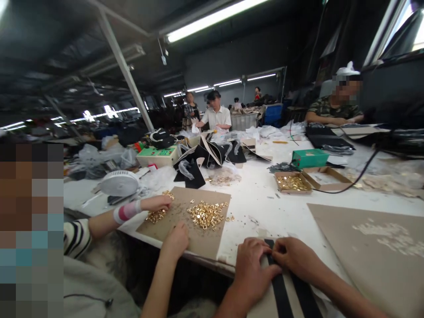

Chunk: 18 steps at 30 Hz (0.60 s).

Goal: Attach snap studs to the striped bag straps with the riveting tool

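My left hand and my right hand meet at the near table edge, both with fingers curled onto a pale piece with black stripes. The fingertips pinch its top end where the black strips begin. To my left, a co-worker's two hands rest on a brown cardboard sheet covered with a pile of small gold rings.
A large brown cardboard sheet lies at right. An open box of gold pieces, a green box, a black cable, black fabric pieces and a white fan lie on the white table. Other people sit at the far end.
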Motion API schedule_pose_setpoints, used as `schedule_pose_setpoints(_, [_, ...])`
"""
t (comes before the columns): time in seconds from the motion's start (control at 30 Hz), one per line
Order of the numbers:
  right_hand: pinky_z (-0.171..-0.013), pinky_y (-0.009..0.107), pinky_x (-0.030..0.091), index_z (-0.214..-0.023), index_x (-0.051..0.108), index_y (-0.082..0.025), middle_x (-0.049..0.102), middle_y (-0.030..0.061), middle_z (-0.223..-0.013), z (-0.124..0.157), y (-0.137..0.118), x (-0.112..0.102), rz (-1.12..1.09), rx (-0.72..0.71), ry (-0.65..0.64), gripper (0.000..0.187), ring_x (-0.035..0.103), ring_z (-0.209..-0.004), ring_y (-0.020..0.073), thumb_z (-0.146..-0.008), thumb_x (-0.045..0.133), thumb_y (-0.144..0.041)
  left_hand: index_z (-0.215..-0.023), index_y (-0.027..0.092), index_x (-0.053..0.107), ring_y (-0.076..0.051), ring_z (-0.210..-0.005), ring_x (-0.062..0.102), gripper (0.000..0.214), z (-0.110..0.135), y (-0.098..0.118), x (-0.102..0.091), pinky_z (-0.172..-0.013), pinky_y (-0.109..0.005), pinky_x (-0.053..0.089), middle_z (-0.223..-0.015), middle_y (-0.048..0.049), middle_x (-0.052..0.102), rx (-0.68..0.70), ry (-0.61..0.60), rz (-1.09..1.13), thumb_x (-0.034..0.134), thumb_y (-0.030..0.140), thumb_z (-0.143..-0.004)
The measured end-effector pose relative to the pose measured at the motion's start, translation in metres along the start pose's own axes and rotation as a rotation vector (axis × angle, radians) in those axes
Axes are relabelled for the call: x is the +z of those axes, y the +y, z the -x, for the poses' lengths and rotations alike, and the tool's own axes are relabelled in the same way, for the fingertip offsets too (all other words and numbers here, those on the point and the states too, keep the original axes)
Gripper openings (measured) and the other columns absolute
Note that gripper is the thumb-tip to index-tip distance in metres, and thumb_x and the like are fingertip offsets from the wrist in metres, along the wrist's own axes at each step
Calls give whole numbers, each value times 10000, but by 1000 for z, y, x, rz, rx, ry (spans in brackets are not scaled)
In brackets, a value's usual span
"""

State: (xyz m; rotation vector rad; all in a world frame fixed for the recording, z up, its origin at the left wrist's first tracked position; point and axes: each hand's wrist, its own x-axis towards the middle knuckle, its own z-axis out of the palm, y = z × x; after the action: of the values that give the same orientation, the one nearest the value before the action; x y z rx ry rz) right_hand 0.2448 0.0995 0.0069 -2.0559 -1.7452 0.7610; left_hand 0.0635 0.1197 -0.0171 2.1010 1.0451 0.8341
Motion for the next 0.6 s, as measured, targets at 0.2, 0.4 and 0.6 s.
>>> schedule_pose_setpoints(0.2, [-621, 296, 340, -666, 729, -222, 741, 19, -686, -1, 1, 4, -24, -4, 20, 180, 654, -688, 199, -785, 594, -217, -938, 265, 743, -272, -1113, 620, 402, 1, -2, 1, -983, -434, 460, -1086, -2, 745, -28, 4, 14, 945, 257, -591])
schedule_pose_setpoints(0.4, [-649, 293, 344, -733, 741, -228, 760, 27, -772, 6, -7, 3, 1, 1, 90, 160, 658, -751, 206, -796, 595, -205, -895, 361, 724, -345, -1142, 639, 382, -6, -13, 5, -975, -527, 505, -1103, -41, 743, -40, -22, -17, 898, 336, -556])
schedule_pose_setpoints(0.6, [-651, 290, 328, -767, 761, -207, 767, 55, -820, 15, -16, -9, 14, 9, 82, 170, 656, -785, 211, -809, 596, -192, -981, 314, 743, -341, -1213, 607, 313, -5, -2, -1, -1050, -522, 480, -1178, -71, 723, -17, -42, -26, 839, 340, -685])
